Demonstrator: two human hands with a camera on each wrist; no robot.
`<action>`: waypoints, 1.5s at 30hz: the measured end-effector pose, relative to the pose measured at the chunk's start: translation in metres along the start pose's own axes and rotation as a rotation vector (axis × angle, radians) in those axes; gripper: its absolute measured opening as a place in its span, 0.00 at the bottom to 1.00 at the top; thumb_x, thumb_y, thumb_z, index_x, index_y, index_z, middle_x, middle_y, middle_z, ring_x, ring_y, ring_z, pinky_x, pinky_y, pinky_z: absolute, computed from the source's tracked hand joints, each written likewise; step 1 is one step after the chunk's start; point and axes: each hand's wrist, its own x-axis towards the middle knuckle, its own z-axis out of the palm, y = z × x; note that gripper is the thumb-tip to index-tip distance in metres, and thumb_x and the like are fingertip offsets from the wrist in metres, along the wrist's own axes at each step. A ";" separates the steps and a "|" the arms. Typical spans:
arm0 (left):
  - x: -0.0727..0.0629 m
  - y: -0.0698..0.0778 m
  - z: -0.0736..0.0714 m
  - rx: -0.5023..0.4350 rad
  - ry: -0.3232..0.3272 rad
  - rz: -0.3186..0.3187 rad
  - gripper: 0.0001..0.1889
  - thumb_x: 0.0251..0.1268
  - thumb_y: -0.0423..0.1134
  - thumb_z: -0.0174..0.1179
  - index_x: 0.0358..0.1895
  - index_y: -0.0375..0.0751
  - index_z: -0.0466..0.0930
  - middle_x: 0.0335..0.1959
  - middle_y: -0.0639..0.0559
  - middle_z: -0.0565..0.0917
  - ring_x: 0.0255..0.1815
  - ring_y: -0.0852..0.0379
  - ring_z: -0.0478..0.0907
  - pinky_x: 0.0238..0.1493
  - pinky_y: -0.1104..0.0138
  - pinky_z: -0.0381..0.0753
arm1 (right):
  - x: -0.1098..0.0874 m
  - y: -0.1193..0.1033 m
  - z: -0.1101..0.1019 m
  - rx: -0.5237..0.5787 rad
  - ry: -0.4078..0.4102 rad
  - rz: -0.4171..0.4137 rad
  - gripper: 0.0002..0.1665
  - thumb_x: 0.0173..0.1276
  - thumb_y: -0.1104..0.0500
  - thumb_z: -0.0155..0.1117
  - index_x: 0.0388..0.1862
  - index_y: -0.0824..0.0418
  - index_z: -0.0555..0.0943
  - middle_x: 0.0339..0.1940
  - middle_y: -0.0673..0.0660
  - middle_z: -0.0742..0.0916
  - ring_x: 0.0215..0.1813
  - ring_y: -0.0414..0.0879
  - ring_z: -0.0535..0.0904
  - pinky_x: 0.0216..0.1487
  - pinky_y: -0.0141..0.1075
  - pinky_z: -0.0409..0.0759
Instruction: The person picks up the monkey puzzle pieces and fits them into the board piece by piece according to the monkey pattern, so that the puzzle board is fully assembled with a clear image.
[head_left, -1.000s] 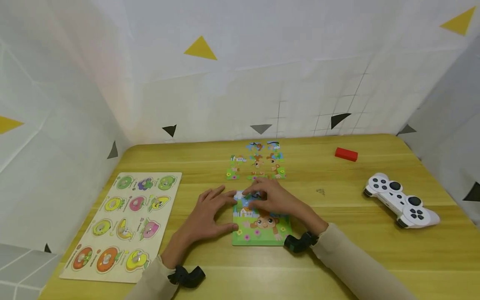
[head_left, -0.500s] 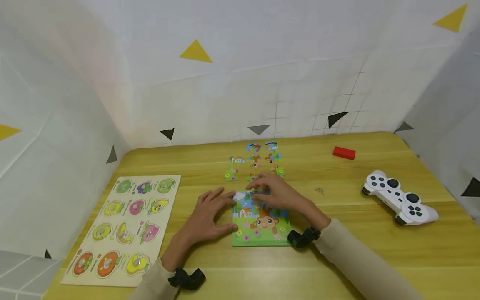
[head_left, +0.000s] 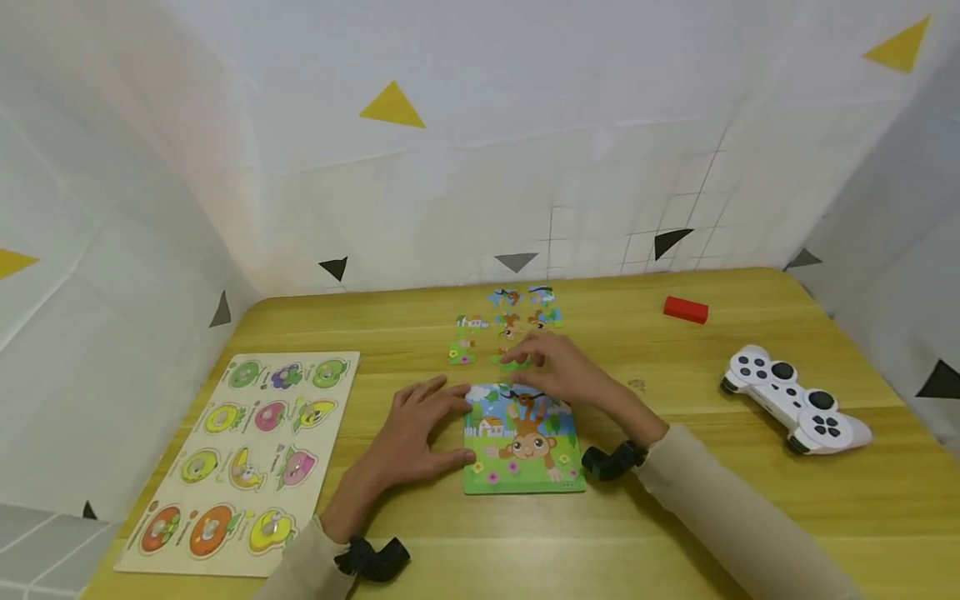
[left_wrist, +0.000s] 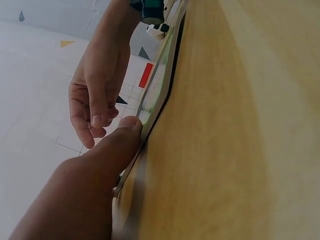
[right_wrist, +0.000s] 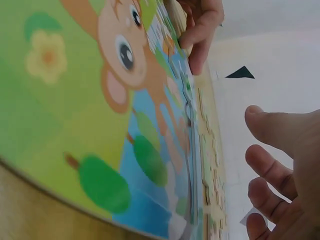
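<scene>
A square puzzle board [head_left: 525, 467] with a monkey, a house and flowers lies on the table in front of the person. Along its left edge rests the left hand [head_left: 412, 433], thumb and fingertips touching the side; the left wrist view shows the thumb [left_wrist: 129, 125] at the board's rim. Just beyond the board's far edge hovers the right hand [head_left: 564, 367], fingers loosely bent with nothing between them. It partly covers the nearest of several loose monkey puzzle pieces [head_left: 508, 297]. Up close, a thin raised seam crosses the board's picture [right_wrist: 125, 65] near its far side.
A wooden fruit peg board [head_left: 300, 517] lies at the left. On the right are a white game controller [head_left: 795, 400] and a small red block [head_left: 686, 310]. A pale cloth wall with triangles [head_left: 450, 183] stands behind the table's far edge.
The right hand has lifted off the upper left of the monkey board and moved away towards the loose pieces, uncovering the picture. The left hand has stayed at the board's edge.
</scene>
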 end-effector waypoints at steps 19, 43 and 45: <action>-0.003 -0.003 0.003 -0.024 -0.026 -0.033 0.33 0.60 0.69 0.64 0.65 0.60 0.77 0.78 0.61 0.69 0.83 0.45 0.55 0.75 0.40 0.52 | 0.030 0.047 -0.027 -0.015 0.155 0.176 0.16 0.73 0.57 0.67 0.57 0.60 0.86 0.50 0.59 0.87 0.44 0.53 0.77 0.41 0.43 0.75; -0.002 -0.004 0.003 -0.019 -0.021 -0.023 0.33 0.60 0.70 0.63 0.65 0.61 0.77 0.78 0.62 0.68 0.83 0.47 0.55 0.77 0.42 0.50 | 0.076 0.075 -0.043 -0.065 0.109 0.270 0.17 0.75 0.56 0.63 0.58 0.60 0.86 0.59 0.61 0.86 0.57 0.59 0.78 0.57 0.55 0.78; -0.001 -0.004 0.003 -0.018 -0.024 -0.026 0.33 0.60 0.71 0.62 0.65 0.62 0.76 0.78 0.63 0.68 0.84 0.48 0.54 0.78 0.43 0.49 | 0.080 0.075 -0.042 -0.065 0.103 0.283 0.17 0.75 0.56 0.64 0.59 0.60 0.86 0.60 0.61 0.86 0.59 0.60 0.78 0.62 0.58 0.75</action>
